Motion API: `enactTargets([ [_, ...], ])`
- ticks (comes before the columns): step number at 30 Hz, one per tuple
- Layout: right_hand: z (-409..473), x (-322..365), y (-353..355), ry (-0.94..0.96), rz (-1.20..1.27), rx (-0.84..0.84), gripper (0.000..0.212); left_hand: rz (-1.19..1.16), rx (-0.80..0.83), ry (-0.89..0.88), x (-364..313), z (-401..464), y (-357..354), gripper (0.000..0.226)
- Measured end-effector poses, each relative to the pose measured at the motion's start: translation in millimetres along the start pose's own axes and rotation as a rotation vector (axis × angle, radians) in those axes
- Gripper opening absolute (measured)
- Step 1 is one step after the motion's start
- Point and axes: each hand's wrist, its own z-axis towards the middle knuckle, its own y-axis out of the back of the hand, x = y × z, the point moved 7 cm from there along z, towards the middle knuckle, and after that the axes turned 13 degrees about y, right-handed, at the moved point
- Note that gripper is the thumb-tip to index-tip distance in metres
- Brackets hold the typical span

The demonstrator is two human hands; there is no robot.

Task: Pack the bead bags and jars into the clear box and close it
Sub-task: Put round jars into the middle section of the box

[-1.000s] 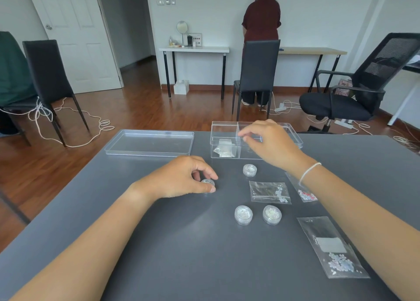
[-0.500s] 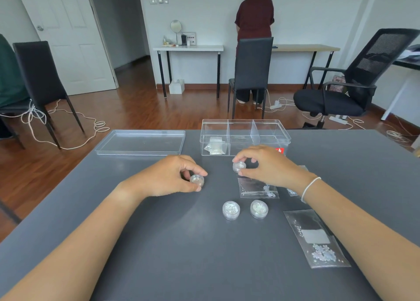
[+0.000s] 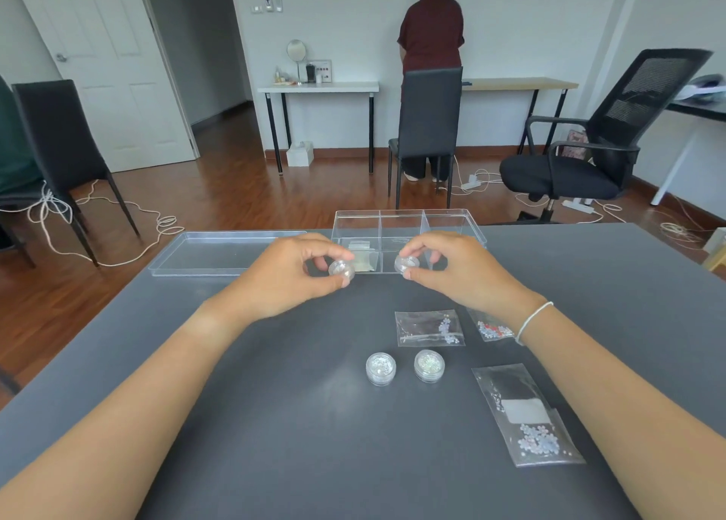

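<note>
My left hand [image 3: 292, 274] pinches a small clear bead jar [image 3: 341, 269] just above the table, in front of the clear box [image 3: 448, 217]. My right hand [image 3: 451, 270] grips a second bead jar [image 3: 407, 263] at the box's near wall. The divided box stands open at the table's far edge, with one bead bag [image 3: 363, 255] in its left compartment. Two more jars [image 3: 380, 368] [image 3: 429, 364] stand on the table. Three bead bags lie flat: one [image 3: 429, 327] in the middle, one [image 3: 491, 328] partly under my right wrist, one [image 3: 528, 415] nearer on the right.
The box's clear lid [image 3: 224, 252] lies flat to the left of the box. The grey table [image 3: 298, 421] ends just behind the box. Beyond stand chairs, cables on the wood floor, and a person with their back turned at a far desk.
Both hands lifted their jars off the table and carried them forward to the box. A second ago my right hand was over the box; it came back and picked up its jar.
</note>
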Motion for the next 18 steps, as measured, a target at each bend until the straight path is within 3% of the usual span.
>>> enactTargets([
  [4,1.4,-2.1,17.0,0.017,0.012,-0.115,0.011,0.014,-0.040,-0.066,-25.8,26.3,-0.3,0.024],
  [10,0.4,-9.3,37.2,0.013,0.008,-0.262,0.013,0.058,0.024,-0.027,-46.0,81.5,-20.2,0.014],
  [18,-2.9,-18.1,47.0,-0.028,0.006,-0.325,0.014,0.295,0.110,0.065,-32.8,128.4,-51.6,0.009],
])
